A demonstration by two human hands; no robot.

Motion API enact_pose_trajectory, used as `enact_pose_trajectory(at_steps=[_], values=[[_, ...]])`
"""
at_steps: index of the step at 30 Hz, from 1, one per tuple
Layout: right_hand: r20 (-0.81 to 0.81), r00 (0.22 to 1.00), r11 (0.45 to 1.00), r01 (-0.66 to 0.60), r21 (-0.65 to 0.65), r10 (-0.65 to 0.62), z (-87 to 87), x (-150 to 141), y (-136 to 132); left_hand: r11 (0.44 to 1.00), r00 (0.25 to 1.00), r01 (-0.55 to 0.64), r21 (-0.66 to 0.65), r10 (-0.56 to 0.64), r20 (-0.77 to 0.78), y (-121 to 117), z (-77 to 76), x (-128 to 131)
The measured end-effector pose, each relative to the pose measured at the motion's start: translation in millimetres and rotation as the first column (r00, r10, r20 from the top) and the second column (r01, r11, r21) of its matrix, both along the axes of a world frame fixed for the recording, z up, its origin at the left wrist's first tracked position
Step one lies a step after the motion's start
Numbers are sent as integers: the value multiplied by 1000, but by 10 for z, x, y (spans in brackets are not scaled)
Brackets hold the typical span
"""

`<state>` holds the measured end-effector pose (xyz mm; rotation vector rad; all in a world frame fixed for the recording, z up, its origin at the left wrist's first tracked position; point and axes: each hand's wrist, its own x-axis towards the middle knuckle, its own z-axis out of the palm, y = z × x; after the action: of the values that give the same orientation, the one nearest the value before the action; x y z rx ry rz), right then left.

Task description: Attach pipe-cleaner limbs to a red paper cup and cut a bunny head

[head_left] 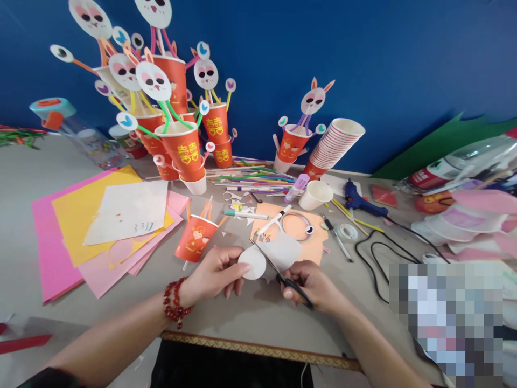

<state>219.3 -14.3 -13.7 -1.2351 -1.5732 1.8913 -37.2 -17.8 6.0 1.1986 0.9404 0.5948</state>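
Between its thumb and fingers, my left hand (218,272) pinches a white paper circle (253,264). A beaded bracelet circles that wrist. Black-handled scissors (297,290) are in my right hand (311,283), their blades slightly apart beside the circle's right edge. Behind the blades is a larger piece of white paper (285,250); whether it is still joined to the circle I cannot tell. To the left of my hands, a red paper cup (196,240) with pipe cleaners leans on the table. Peach paper (319,237) lies beyond the scissors, with a marker (278,216) on it.
Coloured paper sheets (52,242) lie at left. Decorated rabbit cups (181,145) stand at the back, near stacked paper cups (335,145) and pipe cleaners (254,175). A blue glue gun (361,199) trails a black cord (374,245) at right, near clear tape (347,231).
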Motion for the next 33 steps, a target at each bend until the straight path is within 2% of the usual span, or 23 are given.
enact_pose_trajectory(at_steps=[16,33], values=[[14,1000,999,25,-45,-24,-5,7,5,1000,1000,-17,12,16,24,17,-11,-17],[33,999,1000,6,6,-6,-21,30,2,999,999,-31,22,30,23,21,-11,-25]])
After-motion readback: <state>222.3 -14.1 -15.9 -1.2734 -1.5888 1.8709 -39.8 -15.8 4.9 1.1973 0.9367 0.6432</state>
